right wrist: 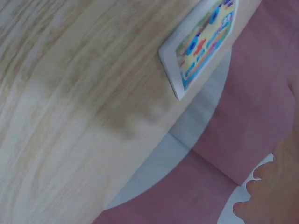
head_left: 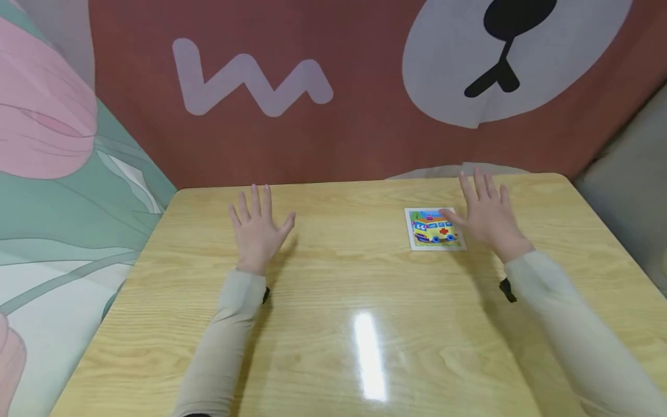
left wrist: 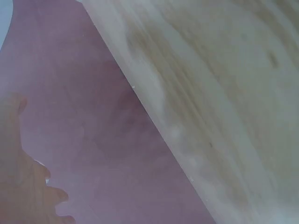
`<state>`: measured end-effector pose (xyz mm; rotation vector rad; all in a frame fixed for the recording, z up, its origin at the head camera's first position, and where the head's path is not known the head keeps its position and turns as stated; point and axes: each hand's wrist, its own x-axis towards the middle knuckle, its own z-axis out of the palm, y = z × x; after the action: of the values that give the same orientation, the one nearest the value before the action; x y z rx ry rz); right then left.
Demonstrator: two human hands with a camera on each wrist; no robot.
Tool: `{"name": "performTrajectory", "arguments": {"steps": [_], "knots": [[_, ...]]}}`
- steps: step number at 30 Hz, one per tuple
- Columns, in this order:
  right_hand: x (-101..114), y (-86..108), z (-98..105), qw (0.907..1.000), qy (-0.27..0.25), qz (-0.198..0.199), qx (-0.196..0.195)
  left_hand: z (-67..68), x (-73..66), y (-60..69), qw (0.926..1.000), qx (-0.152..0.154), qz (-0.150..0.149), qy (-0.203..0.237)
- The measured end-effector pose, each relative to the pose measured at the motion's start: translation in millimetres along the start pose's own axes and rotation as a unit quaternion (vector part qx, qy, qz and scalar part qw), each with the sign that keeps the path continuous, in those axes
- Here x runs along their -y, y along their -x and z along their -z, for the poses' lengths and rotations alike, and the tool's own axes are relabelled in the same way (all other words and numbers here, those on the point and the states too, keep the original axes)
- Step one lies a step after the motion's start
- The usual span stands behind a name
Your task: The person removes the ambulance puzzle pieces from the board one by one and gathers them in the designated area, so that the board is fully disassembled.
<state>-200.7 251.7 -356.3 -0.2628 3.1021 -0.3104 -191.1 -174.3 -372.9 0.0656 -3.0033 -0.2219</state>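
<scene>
A square picture puzzle with a white border lies flat on the table; it shows a yellow ambulance with a red cross. My right hand hovers just right of it, fingers spread, its thumb overlapping the upper right corner in the head view. Whether the thumb touches cannot be told there. In the right wrist view the puzzle appears at the top, apart from the hand. Over the table's left part my left hand is held with fingers spread and nothing in it; its edge shows in the left wrist view.
The light wood table has rounded far corners and a bright light reflection near the front. Behind it hangs a brown-red cloth with a cartoon face. A flowered cloth is on the left, a grey surface on the right.
</scene>
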Motion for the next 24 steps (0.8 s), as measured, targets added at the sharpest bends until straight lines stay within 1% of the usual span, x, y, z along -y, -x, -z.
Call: {"name": "performTrajectory", "arguments": {"steps": [6, 11, 16, 19, 24], "knots": [[-1.8, -5.5, -11.2, 0.9986, 0.008, 0.009, 0.052, -4.2, -0.4, 0.9, 1.0000, 0.000, -0.005, -0.007], [-4.1, -10.7, -21.2, 0.9969, 0.023, 0.021, 0.072, -6.5, -0.4, 1.0, 0.9998, 0.019, -0.009, -0.008], [-7.8, -10.8, -32.1, 0.9942, 0.032, 0.041, 0.094, -9.7, -2.4, 1.6, 0.9991, 0.032, -0.021, -0.016], [-8.6, -9.9, -36.8, 0.9925, 0.026, 0.047, 0.110, -10.3, -3.8, 1.7, 0.9988, 0.038, -0.026, -0.016], [-8.8, -9.6, -42.0, 0.9910, 0.010, 0.049, 0.124, -10.9, -6.2, 0.7, 0.9979, 0.046, -0.042, -0.014]]}}
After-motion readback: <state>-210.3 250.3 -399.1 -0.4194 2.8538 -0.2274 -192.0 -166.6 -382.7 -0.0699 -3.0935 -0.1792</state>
